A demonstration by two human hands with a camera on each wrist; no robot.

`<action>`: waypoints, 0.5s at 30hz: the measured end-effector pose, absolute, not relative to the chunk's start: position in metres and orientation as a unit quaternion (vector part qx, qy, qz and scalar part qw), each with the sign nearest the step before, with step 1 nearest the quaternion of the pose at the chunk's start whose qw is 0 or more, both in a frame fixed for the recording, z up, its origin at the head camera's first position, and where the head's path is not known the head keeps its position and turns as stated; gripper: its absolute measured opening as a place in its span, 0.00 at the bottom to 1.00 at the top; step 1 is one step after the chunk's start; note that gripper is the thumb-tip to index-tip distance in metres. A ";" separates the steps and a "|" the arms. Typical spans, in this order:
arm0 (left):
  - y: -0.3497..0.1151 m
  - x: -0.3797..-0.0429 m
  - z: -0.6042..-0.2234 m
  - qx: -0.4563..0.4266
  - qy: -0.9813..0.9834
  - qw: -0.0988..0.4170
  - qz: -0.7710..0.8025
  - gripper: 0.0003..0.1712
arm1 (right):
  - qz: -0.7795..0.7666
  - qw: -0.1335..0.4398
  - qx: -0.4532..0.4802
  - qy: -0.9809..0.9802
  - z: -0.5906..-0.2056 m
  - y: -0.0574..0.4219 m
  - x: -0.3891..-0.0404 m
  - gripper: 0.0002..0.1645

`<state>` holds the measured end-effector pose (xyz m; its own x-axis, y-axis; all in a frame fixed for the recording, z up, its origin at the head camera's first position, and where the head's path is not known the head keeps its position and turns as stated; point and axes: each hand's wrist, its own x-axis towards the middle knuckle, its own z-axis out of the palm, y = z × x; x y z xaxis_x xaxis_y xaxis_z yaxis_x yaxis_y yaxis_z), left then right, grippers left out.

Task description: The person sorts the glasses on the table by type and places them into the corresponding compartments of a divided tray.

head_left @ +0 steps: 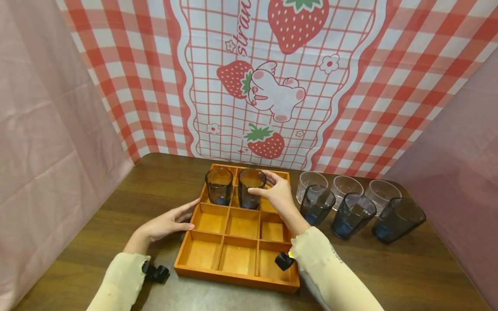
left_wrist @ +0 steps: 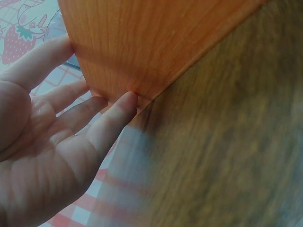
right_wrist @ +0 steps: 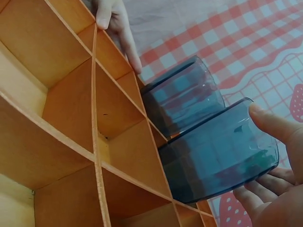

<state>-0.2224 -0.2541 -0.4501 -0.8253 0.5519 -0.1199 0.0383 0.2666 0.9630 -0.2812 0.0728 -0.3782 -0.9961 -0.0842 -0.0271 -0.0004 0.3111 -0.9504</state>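
A wooden divided tray (head_left: 233,278) lies on the table, split into square compartments. In its back middle compartment stands a dark tinted glass (head_left: 246,183), its rim rising above the dividers. My right hand (head_left: 279,195) holds that glass near the top, thumb on the near side and fingers around the far side. Another dark glass (head_left: 219,185) stands in the back left compartment. Along the tray's left side, my left hand (head_left: 167,222) rests with extended fingers. Its fingertips (left_wrist: 127,100) touch the outer wooden wall in the left wrist view.
Right of the tray, several dark tinted glasses (head_left: 354,216) stand in a row, with clear glasses (head_left: 347,190) behind them. A strawberry-print checked cloth (head_left: 249,86) hangs behind the table (head_left: 128,203); pink cloth (head_left: 50,129) hangs at the sides.
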 end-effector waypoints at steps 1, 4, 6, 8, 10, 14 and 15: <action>-0.254 -0.222 -0.450 0.193 0.764 0.224 0.574 0.45 | -0.586 0.037 -0.026 0.809 -0.380 0.072 -0.282 0.46; -0.254 -0.223 -0.451 0.193 0.764 0.224 0.574 0.45 | -0.578 0.038 -0.021 0.815 -0.383 0.071 -0.282 0.47; -0.254 -0.223 -0.451 0.193 0.764 0.225 0.574 0.45 | -0.570 0.038 -0.018 0.821 -0.384 0.070 -0.282 0.47; -0.254 -0.223 -0.451 0.192 0.764 0.225 0.574 0.45 | -0.563 0.039 -0.018 0.826 -0.385 0.069 -0.282 0.47; -0.254 -0.223 -0.450 0.191 0.764 0.226 0.573 0.45 | -0.558 0.041 -0.017 0.829 -0.386 0.068 -0.283 0.47; -0.254 -0.222 -0.449 0.188 0.765 0.226 0.573 0.45 | -0.558 0.047 -0.020 0.828 -0.386 0.068 -0.282 0.48; -0.254 -0.222 -0.449 0.188 0.765 0.227 0.573 0.45 | -0.559 0.049 -0.021 0.827 -0.386 0.069 -0.282 0.48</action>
